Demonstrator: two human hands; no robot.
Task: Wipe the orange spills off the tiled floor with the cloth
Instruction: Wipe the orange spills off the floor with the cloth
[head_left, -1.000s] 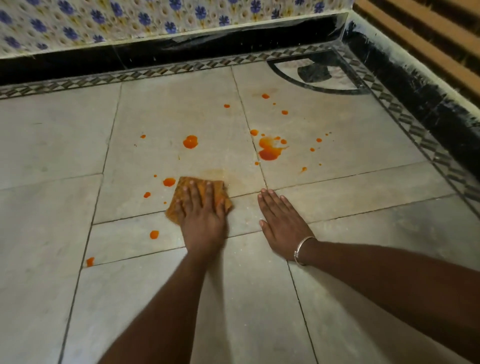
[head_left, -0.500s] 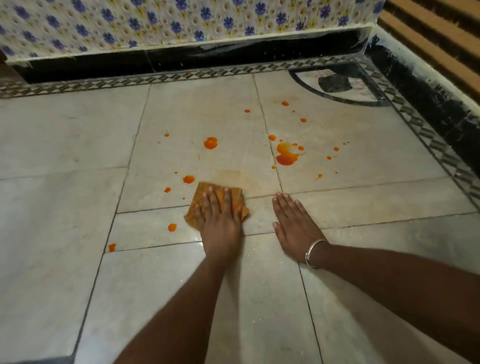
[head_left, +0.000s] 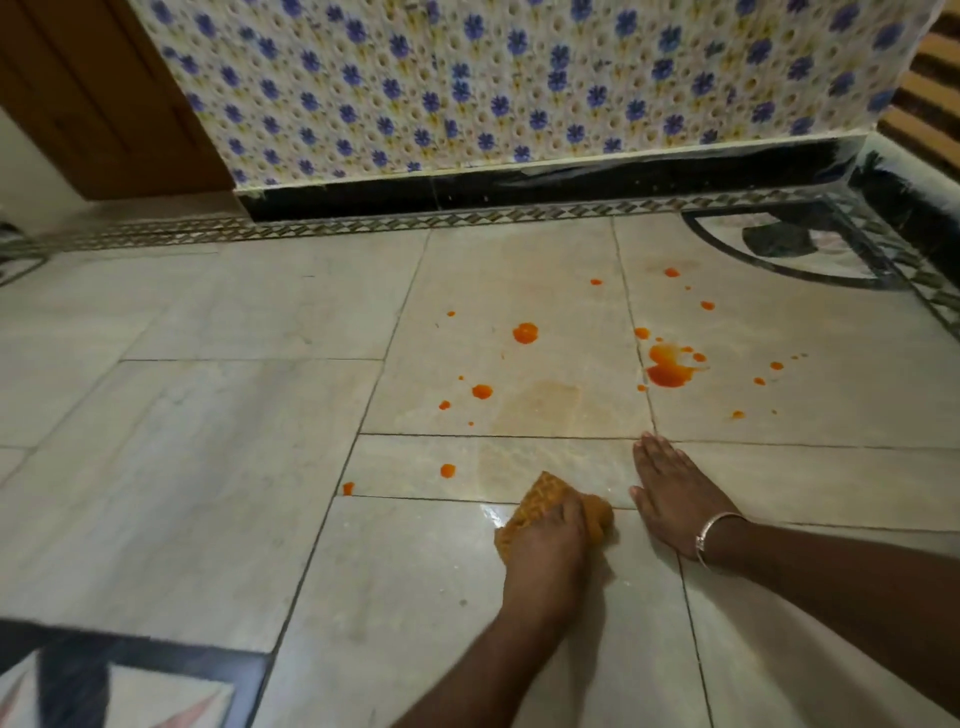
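Cloth (head_left: 540, 499) clamped in left hand (head_left: 545, 543) grip; right hand (head_left: 675, 501) flat beside; orange spills (head_left: 667, 371) ahead.

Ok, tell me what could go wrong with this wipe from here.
1. The cloth in the left hand looks soaked orange, and the wiped patch shows a faint orange film, so further strokes may smear rather than lift.
2. The right hand lies flat beside the glossy wet tile; it could slip or pick up stain.
3. The small drops at left, apart from the large spill, may be missed.
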